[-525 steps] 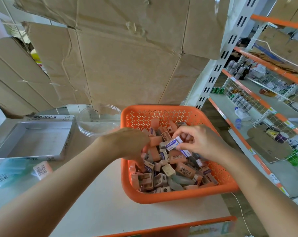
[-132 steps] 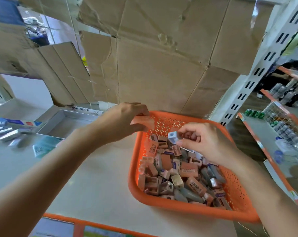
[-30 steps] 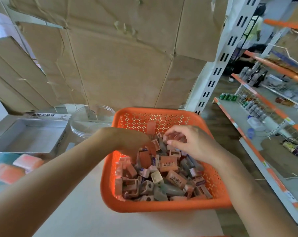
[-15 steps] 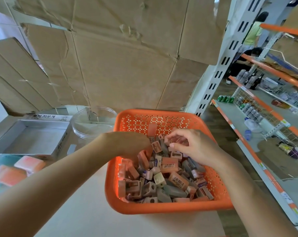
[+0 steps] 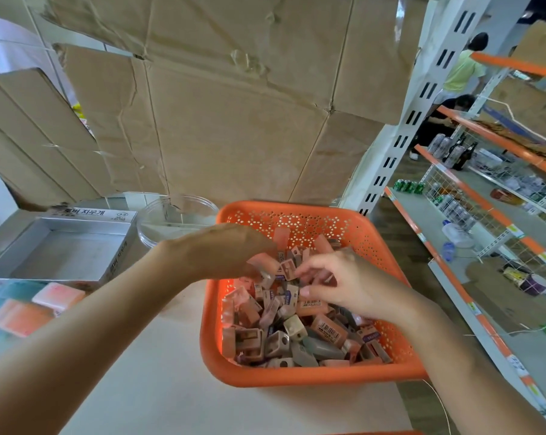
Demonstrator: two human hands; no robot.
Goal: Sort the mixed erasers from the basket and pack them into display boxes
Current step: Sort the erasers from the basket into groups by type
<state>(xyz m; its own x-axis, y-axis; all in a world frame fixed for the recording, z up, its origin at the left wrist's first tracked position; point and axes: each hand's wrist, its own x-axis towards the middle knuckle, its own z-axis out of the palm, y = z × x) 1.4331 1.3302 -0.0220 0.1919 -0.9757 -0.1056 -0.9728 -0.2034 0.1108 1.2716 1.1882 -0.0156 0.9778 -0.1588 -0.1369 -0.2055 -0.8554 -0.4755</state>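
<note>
Orange basket sits on the table, heaped with mixed erasers. Both hands reach into the far end of the pile. The left hand curls down over it and the right hand curls just beside. Whether either grips an eraser I cannot tell. Left of the basket stand a clear dish and an open silver box, with pink packs in front of the box.

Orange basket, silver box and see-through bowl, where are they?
orange basket (image 5: 312, 376): head view, on its front wall.
silver box (image 5: 67, 255): head view, on its bare inside floor.
see-through bowl (image 5: 171, 230): head view, on its bare bottom.
</note>
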